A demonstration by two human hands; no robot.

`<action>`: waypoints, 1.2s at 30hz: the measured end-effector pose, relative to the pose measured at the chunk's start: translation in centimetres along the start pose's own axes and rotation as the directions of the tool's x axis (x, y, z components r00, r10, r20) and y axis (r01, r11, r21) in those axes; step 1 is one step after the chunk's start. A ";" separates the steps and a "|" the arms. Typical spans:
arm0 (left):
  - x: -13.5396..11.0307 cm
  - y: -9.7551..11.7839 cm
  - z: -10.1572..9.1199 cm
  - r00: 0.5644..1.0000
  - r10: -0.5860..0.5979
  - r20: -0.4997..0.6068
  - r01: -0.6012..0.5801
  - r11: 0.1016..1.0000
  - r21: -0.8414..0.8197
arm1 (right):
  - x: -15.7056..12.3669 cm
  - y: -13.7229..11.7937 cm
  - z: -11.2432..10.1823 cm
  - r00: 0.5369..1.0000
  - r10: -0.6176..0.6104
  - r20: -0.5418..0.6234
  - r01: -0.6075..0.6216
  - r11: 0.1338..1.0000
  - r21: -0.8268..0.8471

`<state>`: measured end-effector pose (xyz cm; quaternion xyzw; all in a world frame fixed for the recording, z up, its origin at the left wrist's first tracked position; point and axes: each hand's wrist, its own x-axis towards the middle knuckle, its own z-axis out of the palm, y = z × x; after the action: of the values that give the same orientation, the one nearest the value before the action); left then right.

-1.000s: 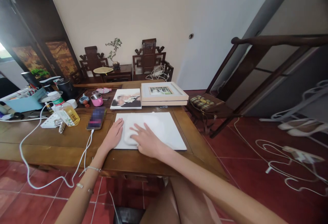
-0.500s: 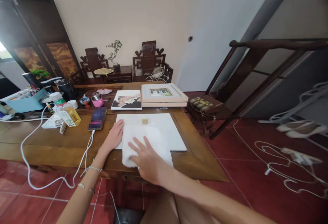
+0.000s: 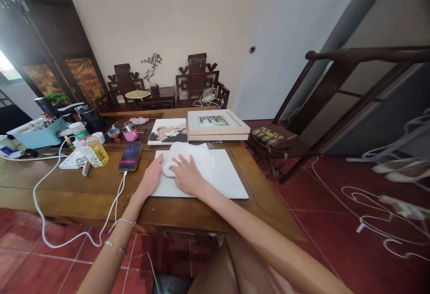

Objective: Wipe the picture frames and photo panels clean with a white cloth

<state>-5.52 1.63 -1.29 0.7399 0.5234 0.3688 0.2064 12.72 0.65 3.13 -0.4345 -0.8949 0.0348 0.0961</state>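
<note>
A flat white panel (image 3: 231, 175) lies on the wooden table. My left hand (image 3: 153, 175) rests with outstretched fingers on its left edge. On the panel, a fluffy white cloth (image 3: 204, 159) is bunched up under my right hand (image 3: 188, 175). The fingers of that hand are bent over the cloth and press on it, and the thumb side touches a fold. Cloth and hand cover the upper left and middle of the panel, so the small gold patch near its far edge is hidden.
Behind the panel are a photo print (image 3: 167, 131) and a stack of pale picture frames (image 3: 218, 128). At left are a phone (image 3: 130, 156) on a white cable, a bottle of yellow liquid (image 3: 92, 150), a pink cup (image 3: 130, 132) and a blue bin (image 3: 38, 133). A chair (image 3: 295, 141) stands right.
My right hand has slid the cloth away from me, up to the panel's far edge, bunching it and covering the gold patch. My left hand stays on the panel's left edge.
</note>
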 end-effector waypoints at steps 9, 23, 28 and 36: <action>-0.2 0.8 -0.3 0.996 -0.048 -0.072 0.040 0.993 -0.109 | -5.7 -3.1 -0.4 0.900 -0.432 0.050 0.425 0.898 0.112; -0.1 0.2 0.5 0.997 0.033 0.072 -0.042 0.990 0.134 | 1.9 2.6 -1.0 1.000 -0.002 0.009 0.000 0.991 0.133; -0.1 0.7 0.2 0.995 0.077 0.059 -0.085 0.986 0.146 | 6.8 0.3 -1.1 1.000 -0.004 -0.014 0.007 0.986 0.168; -0.1 0.2 0.4 0.997 0.046 0.061 -0.053 0.991 0.122 | 5.5 2.6 -1.5 0.999 0.053 0.010 -0.054 0.984 0.168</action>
<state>-5.17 1.47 -1.47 0.7744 0.5204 0.3192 0.1658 11.71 6.59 4.97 -0.4486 -0.8771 0.1136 0.1291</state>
